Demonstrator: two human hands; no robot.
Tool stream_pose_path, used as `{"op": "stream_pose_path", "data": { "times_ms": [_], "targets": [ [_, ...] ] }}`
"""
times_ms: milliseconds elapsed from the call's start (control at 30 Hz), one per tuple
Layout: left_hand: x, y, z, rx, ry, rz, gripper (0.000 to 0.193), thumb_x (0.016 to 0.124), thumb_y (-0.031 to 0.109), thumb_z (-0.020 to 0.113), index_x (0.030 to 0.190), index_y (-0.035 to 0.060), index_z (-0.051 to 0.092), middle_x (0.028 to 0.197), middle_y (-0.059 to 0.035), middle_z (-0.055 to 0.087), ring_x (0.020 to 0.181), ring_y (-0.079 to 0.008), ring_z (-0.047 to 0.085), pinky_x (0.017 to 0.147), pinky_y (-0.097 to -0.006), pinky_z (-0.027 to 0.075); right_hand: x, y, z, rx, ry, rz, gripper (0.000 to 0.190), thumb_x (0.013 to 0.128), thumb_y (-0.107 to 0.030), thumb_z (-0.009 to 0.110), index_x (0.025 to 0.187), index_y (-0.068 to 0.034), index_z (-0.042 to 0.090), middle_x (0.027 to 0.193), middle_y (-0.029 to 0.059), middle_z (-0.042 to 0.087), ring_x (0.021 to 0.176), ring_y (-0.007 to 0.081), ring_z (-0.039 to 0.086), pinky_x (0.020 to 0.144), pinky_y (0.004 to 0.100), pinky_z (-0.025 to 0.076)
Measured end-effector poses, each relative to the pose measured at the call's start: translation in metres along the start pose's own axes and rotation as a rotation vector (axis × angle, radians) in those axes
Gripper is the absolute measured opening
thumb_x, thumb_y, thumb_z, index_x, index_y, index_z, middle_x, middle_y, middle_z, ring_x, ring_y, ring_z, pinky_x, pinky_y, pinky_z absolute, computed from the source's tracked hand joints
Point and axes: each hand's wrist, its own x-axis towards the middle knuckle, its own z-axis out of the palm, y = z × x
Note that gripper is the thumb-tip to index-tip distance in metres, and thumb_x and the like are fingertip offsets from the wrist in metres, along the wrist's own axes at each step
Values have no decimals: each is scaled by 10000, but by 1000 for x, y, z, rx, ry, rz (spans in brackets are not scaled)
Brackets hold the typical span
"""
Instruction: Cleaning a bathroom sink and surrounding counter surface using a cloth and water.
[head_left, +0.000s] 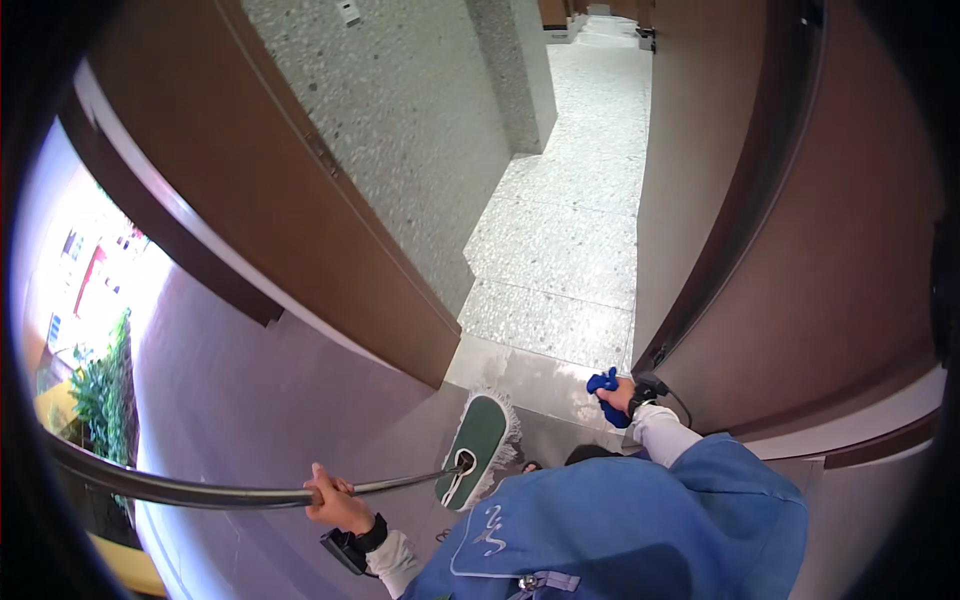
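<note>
My left hand (339, 504) grips the metal pole (217, 495) of a flat mop. The pole runs from the left rim of the view down to the green mop head (480, 435), which has a white fringe and rests on the grey floor beside the doorway. In my right hand (618, 397) is a bunched blue cloth (606, 384), held near the foot of the door frame on the right. Both wrists wear black straps with small devices. A blue apron (600, 517) covers my front.
An open brown door (720, 150) stands on the right of the doorway, a brown door frame (300, 225) on the left. Beyond them a speckled terrazzo floor (577, 202) leads along a speckled wall (390, 112). Green plants (105, 390) show at far left. Wet-looking patches mark the threshold (525, 375).
</note>
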Motion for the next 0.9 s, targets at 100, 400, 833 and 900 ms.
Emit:
{"op": "stream_pose_path", "data": {
  "times_ms": [100,400,833,900],
  "targets": [
    [34,-30,85,3,-61,-26,367,777,76,586,500,111,347,415,28,310,319,-46,269,293,-194,217,36,4,-11,308,83,144,360,662,-257,687,944,-49,602,844,91,624,732,185,592,700,308,464],
    [69,-115,323,-92,-220,-27,375,779,88,580,488,110,346,398,15,316,320,-53,267,311,-194,247,164,17,-32,350,374,394,370,665,-209,699,963,-20,585,863,99,620,754,195,593,699,319,468],
    [109,-176,661,-154,-355,-45,340,781,119,572,507,107,371,401,6,345,328,-63,286,330,-206,252,486,-224,-149,863,305,81,481,747,-179,658,1146,10,467,907,51,596,754,111,550,684,250,458],
    [107,-193,712,-131,-333,-59,333,771,118,584,505,97,384,405,5,355,330,-66,292,329,-206,249,534,-229,-169,815,333,77,465,752,-191,655,1134,7,478,902,54,597,762,117,549,698,251,452]
  ]
}}
